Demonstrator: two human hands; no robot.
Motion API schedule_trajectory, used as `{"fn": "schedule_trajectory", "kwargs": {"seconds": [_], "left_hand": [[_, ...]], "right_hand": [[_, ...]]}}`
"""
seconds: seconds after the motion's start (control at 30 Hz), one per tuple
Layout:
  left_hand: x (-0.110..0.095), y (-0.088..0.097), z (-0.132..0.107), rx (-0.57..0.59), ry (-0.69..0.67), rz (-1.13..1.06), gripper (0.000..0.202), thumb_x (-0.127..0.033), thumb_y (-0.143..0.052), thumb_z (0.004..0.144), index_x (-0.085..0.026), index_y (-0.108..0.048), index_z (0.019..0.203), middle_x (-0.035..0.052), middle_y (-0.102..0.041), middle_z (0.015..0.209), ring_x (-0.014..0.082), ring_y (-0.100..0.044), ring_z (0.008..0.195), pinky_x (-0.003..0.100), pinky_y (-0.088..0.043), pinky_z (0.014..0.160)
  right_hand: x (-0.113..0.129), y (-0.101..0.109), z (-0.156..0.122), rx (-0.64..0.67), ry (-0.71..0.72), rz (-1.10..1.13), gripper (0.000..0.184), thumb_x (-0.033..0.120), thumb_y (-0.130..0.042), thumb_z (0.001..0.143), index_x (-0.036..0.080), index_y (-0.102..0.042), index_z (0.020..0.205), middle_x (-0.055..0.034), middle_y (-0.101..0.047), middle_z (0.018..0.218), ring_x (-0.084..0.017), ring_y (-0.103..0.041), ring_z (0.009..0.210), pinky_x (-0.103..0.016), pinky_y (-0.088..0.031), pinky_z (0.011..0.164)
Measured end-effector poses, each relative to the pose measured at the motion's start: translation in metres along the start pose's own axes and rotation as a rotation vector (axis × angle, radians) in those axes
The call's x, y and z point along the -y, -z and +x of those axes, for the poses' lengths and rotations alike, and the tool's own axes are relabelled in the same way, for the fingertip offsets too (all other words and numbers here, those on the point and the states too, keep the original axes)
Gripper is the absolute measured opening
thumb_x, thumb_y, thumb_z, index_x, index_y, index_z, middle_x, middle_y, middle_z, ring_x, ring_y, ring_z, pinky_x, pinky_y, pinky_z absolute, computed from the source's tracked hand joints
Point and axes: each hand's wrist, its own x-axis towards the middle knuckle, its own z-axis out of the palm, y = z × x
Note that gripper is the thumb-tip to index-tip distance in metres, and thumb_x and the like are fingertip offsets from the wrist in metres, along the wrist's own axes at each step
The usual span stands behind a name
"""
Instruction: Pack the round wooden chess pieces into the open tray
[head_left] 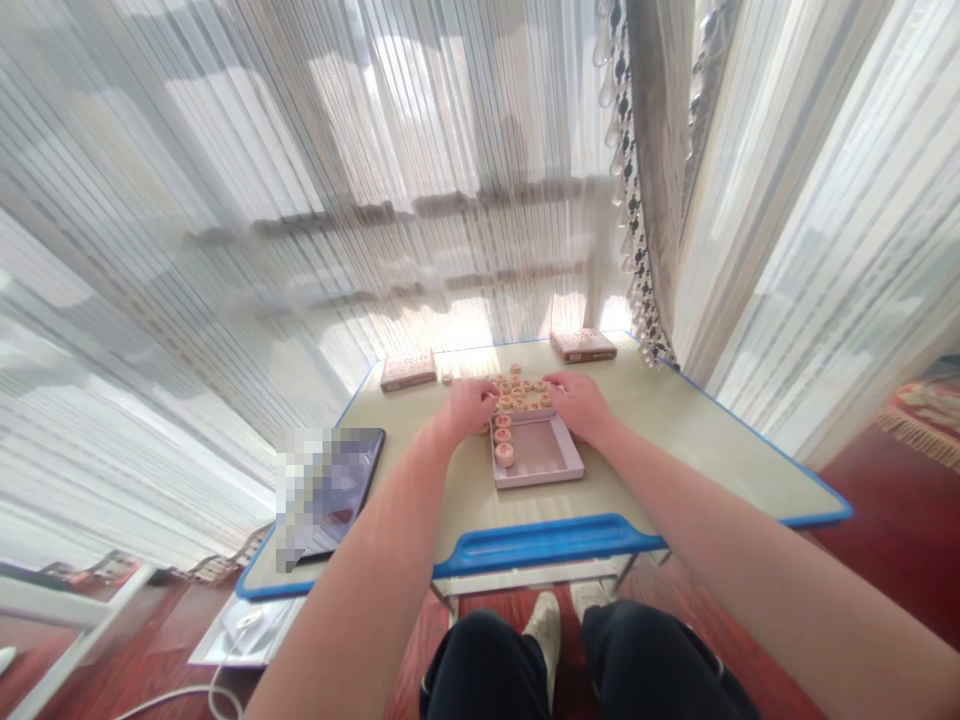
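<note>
A small folding table (675, 440) with a blue rim stands in front of me. On it lies a shallow pale box tray (551, 465) with a few round wooden game pieces (504, 437) along its left side. Several more round wooden pieces (519, 388) lie loose just beyond the tray. My left hand (465, 408) rests at the left of this pile, fingers curled over pieces. My right hand (579, 403) rests at the right of the pile, by the tray's far right corner, fingers bent down onto pieces. What each hand holds is hidden.
Two flat brown boxes lie at the far edge, one left (407, 370), one right (583, 344). A dark tablet (334, 490) lies on the table's left part. Sheer curtains (337, 200) hang behind. My knees (525, 660) and a red wooden floor show below.
</note>
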Motion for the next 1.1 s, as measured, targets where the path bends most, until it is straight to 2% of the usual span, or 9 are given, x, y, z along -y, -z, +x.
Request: {"fn": "schedule_trajectory", "kwargs": {"seconds": [0.13, 0.23, 0.33, 0.43, 0.53, 0.73, 0.93, 1.03, 1.1], "left_hand": [[0.004, -0.001, 0.001, 0.002, -0.004, -0.032, 0.034, -0.017, -0.043, 0.069, -0.017, -0.071, 0.088, 0.0017, -0.07, 0.075, 0.0131, -0.06, 0.068, 0.021, -0.047, 0.069], [0.006, 0.001, 0.002, 0.052, 0.02, -0.051, 0.034, -0.016, -0.043, 0.068, -0.017, -0.07, 0.088, 0.0006, -0.069, 0.072, 0.0121, -0.059, 0.064, 0.02, -0.047, 0.063], [0.006, 0.004, 0.002, 0.117, 0.053, -0.06, 0.035, -0.013, -0.042, 0.066, -0.016, -0.069, 0.088, 0.0002, -0.068, 0.071, 0.0108, -0.058, 0.06, 0.019, -0.046, 0.059], [0.005, 0.006, 0.001, 0.194, 0.102, -0.101, 0.035, -0.016, -0.042, 0.067, -0.016, -0.067, 0.091, -0.0002, -0.066, 0.068, 0.0085, -0.052, 0.044, 0.02, -0.043, 0.045], [0.006, 0.007, -0.001, 0.264, 0.1, -0.13, 0.028, -0.02, -0.045, 0.067, -0.014, -0.067, 0.083, -0.0022, -0.058, 0.055, 0.0074, -0.048, 0.035, 0.018, -0.039, 0.038], [0.011, 0.004, -0.001, 0.301, 0.099, -0.235, 0.019, -0.021, -0.048, 0.067, -0.014, -0.064, 0.074, -0.0036, -0.053, 0.05, 0.0079, -0.05, 0.036, 0.017, -0.039, 0.038], [0.017, 0.004, -0.002, 0.314, 0.141, -0.32, 0.015, -0.022, -0.054, 0.067, -0.014, -0.066, 0.072, -0.0027, -0.054, 0.049, 0.0074, -0.048, 0.037, 0.018, -0.04, 0.039], [0.018, 0.003, -0.002, 0.321, 0.181, -0.353, 0.014, -0.023, -0.056, 0.067, -0.014, -0.065, 0.071, -0.0027, -0.053, 0.048, 0.0081, -0.048, 0.036, 0.019, -0.04, 0.038], [0.018, 0.002, -0.002, 0.333, 0.193, -0.371, 0.013, -0.024, -0.056, 0.068, -0.014, -0.064, 0.071, -0.0029, -0.052, 0.048, 0.0084, -0.048, 0.037, 0.019, -0.04, 0.038]], "right_hand": [[-0.017, -0.006, 0.011, 0.132, 0.044, -0.185, 0.034, 0.023, -0.037, 0.085, 0.021, -0.07, 0.094, -0.0056, -0.066, 0.106, -0.021, -0.052, 0.106, -0.032, -0.032, 0.096], [-0.019, -0.001, 0.012, 0.196, 0.057, -0.244, 0.033, 0.027, -0.039, 0.084, 0.022, -0.071, 0.087, -0.005, -0.067, 0.103, -0.022, -0.053, 0.103, -0.033, -0.033, 0.095], [-0.018, 0.006, 0.01, 0.203, 0.019, -0.266, 0.03, 0.035, -0.046, 0.08, 0.021, -0.072, 0.089, -0.0061, -0.067, 0.102, -0.026, -0.052, 0.104, -0.035, -0.036, 0.091], [-0.016, 0.01, 0.01, 0.167, -0.051, -0.181, 0.029, 0.038, -0.052, 0.075, 0.021, -0.071, 0.091, -0.0061, -0.068, 0.099, -0.026, -0.053, 0.104, -0.034, -0.04, 0.087], [-0.015, 0.008, 0.011, 0.169, -0.127, -0.055, 0.027, 0.04, -0.058, 0.071, 0.023, -0.071, 0.089, -0.0044, -0.069, 0.093, -0.023, -0.057, 0.096, -0.032, -0.043, 0.082], [-0.019, 0.003, 0.014, 0.203, -0.215, 0.06, 0.026, 0.038, -0.063, 0.067, 0.02, -0.071, 0.085, -0.0045, -0.069, 0.081, -0.02, -0.062, 0.079, -0.03, -0.049, 0.072], [-0.019, 0.008, 0.014, 0.212, -0.233, 0.094, 0.024, 0.036, -0.065, 0.067, 0.017, -0.07, 0.079, -0.0061, -0.066, 0.071, -0.019, -0.062, 0.073, -0.03, -0.049, 0.072], [-0.021, 0.007, 0.014, 0.235, -0.264, 0.205, 0.023, 0.032, -0.067, 0.066, 0.016, -0.068, 0.082, -0.0054, -0.067, 0.075, -0.016, -0.061, 0.068, -0.027, -0.049, 0.062], [-0.024, 0.006, 0.016, 0.22, -0.267, 0.249, 0.022, 0.029, -0.068, 0.065, 0.015, -0.066, 0.082, -0.0057, -0.068, 0.082, -0.016, -0.061, 0.071, -0.026, -0.048, 0.062]]}}
